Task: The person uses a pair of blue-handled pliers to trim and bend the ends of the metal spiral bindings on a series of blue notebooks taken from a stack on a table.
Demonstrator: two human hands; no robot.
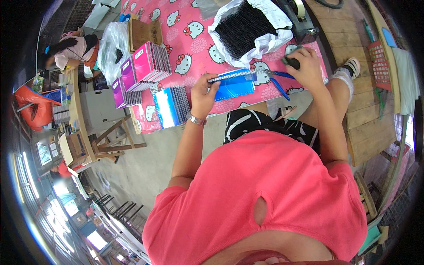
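A blue notebook [236, 89] lies on the table's pink patterned cover, a spiral binding along its far edge. My left hand [204, 96] is closed on the notebook's left end, thumb and fingers pinching near the coil. Farther right, my right hand [305, 66] is curled round a small dark object [291, 63] whose kind I cannot make out. Between the hands rests a pair of blue-handled pliers [279, 87], its jaws close to the notebook's right end. Just left of my left hand sits a stack of blue spiral notebooks [164, 107].
Pink notebooks [148, 62] and purple notebooks [128, 76] are stacked at the left, near a cardboard box [152, 33] and a clear plastic bag [110, 48]. Black binding coils [245, 31] fill a white wrapper at the back. A dark machine [302, 26] stands at the back right. Another person [77, 53] sits far left.
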